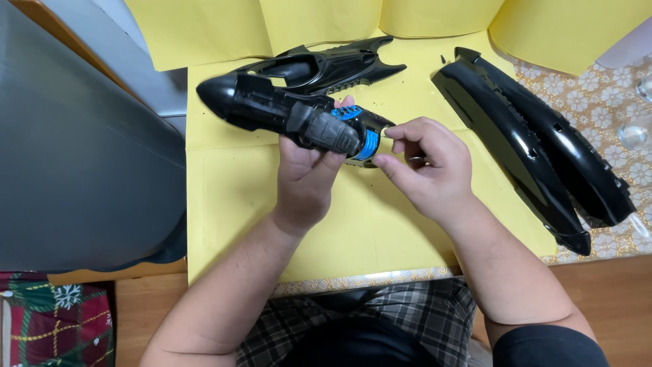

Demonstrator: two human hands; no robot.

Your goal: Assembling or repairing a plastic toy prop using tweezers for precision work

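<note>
Gripping a glossy black plastic hull (272, 105) with blue ribbed insert, the left hand (309, 170) wraps it while right fingers (401, 146) pinch its rim above yellow paper (231, 197).

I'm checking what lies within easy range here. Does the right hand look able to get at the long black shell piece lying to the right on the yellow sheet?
Probably yes. The right hand is beside the long black shell piece, with only bare yellow sheet between them, though its fingers are pinched at the toy body held by the left hand.
</note>
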